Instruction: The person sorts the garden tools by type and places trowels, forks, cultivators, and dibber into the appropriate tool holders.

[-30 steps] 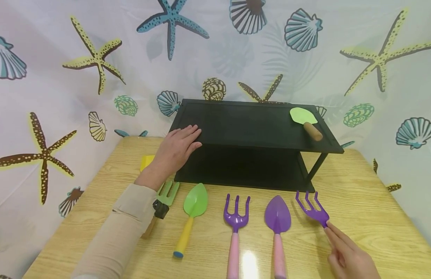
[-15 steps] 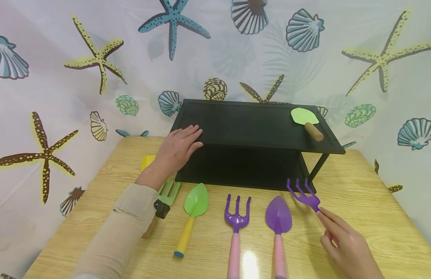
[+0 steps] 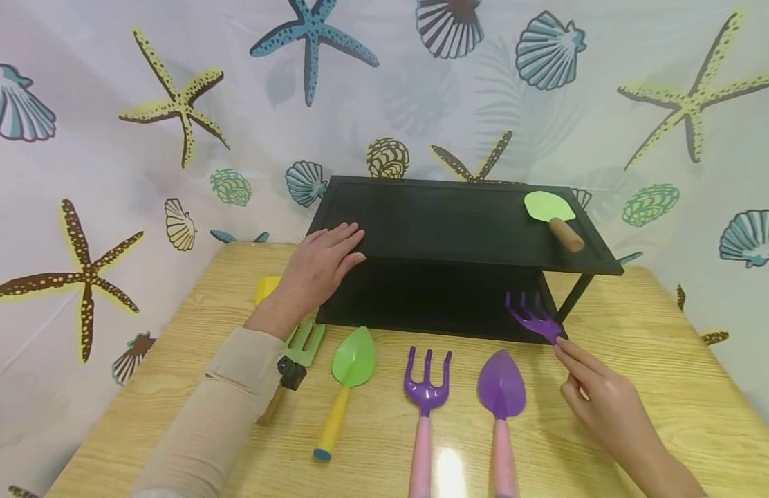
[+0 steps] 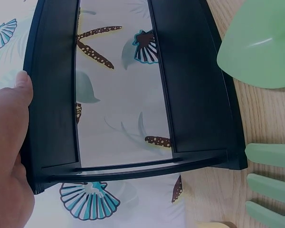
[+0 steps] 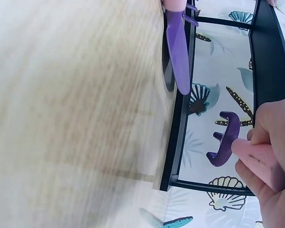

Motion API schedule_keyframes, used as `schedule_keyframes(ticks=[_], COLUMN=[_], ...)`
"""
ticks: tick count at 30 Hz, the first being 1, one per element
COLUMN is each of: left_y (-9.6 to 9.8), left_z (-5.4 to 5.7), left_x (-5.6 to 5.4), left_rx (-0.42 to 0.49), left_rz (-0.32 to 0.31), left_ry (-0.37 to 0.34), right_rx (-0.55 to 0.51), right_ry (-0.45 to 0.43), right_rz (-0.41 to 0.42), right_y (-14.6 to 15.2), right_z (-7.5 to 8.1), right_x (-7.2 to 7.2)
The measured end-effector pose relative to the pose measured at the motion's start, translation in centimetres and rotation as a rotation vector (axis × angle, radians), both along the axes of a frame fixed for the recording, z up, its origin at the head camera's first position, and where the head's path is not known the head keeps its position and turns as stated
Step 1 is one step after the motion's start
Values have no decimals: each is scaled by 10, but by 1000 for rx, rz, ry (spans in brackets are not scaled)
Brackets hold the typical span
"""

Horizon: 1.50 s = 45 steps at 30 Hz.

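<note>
A black two-tier shelf [image 3: 434, 225] stands at the back of the wooden table. My left hand [image 3: 322, 266] rests on its top board at the left end, fingers extended, thumb along the front edge. My right hand [image 3: 605, 401] grips a purple three-pronged hand rake by its pink handle [image 5: 261, 161]. The tines of that hand rake [image 3: 540, 324] overlap the right end of the lower tier in the head view, below the top board. A light green trowel [image 3: 548, 206] with a wooden handle lies on the top board at the right.
In front of the shelf lie a purple fork [image 3: 427, 394], a purple trowel [image 3: 501, 387], a green trowel [image 3: 354, 360] with a yellow handle and a pale green fork [image 3: 308, 346]. Something yellow [image 3: 267, 286] shows partly behind the left wrist. A seashell-print curtain [image 3: 384, 83] hangs behind.
My right hand has carried the hand rake forward and left, from the table in front of the shelf to its lower right end. The left hand has stayed on the top board.
</note>
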<state>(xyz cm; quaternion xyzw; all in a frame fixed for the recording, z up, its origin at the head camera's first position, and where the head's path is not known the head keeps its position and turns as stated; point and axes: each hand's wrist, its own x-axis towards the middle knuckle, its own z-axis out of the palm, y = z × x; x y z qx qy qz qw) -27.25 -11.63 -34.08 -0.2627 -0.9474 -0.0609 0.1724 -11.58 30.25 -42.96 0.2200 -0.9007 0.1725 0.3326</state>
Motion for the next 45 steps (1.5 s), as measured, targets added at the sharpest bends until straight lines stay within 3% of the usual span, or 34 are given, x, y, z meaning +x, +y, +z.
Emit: schedule_keyframes(ticks=[6,14,45], left_y=[0,0,-1], left_z=[2,1,1], left_x=[1,1,-1], left_rx=[3,5,9], left_rz=[8,1,0], left_ry=[-20,-14,-2], right_rx=[75,94,87], right_ry=[35,1,-318], right_rz=[-25,-35,-106], right_y=[-2,-7,-11], right_z=[2,0,-21], right_x=[-17,-36,-111])
